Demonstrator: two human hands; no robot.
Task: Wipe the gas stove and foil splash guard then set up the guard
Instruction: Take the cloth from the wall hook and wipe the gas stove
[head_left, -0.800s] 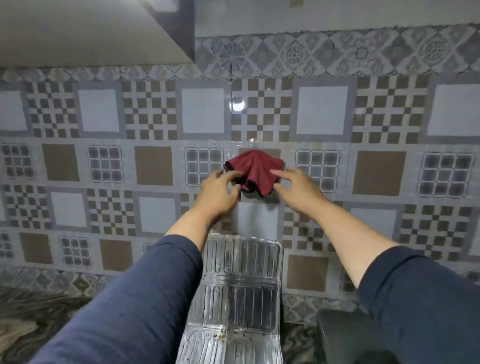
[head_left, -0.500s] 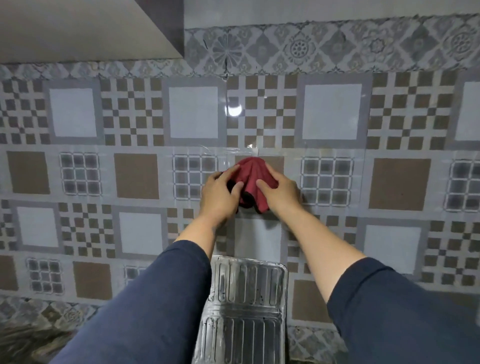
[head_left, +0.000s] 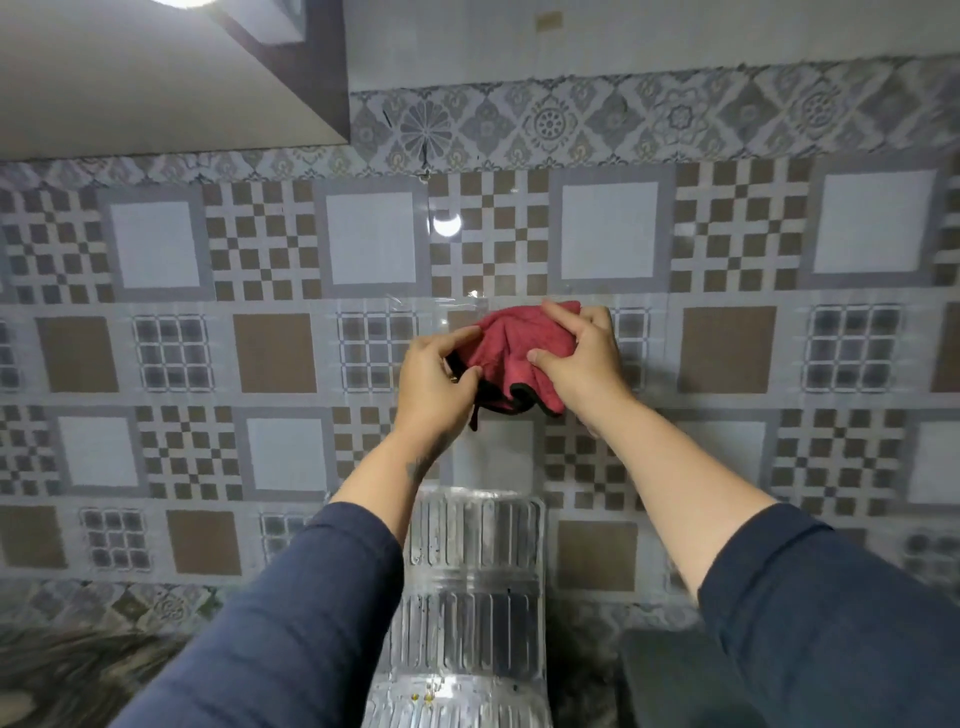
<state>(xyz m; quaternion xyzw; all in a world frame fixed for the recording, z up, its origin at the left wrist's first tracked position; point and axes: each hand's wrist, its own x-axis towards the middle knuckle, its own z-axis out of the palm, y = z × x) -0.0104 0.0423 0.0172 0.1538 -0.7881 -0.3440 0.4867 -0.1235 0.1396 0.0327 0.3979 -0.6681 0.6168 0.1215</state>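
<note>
A red cloth (head_left: 519, 353) with a dark edge is bunched against the tiled wall at chest height. My left hand (head_left: 434, 379) pinches its left side and my right hand (head_left: 582, 364) covers its right side. Both arms reach out in blue sleeves. Below them the ribbed foil splash guard (head_left: 472, 597) leans against the wall, with a few small specks on its lower panel. The gas stove is out of view.
A patterned tile wall (head_left: 727, 353) fills the view. The underside of a cabinet or hood (head_left: 156, 78) hangs at the upper left. A marbled counter (head_left: 67, 670) lies lower left, and a dark box-like object (head_left: 670, 680) sits lower right.
Both hands have shifted on the cloth: the right hand now lies over its right side and the left pinches the left edge. The view has tilted slightly up.
</note>
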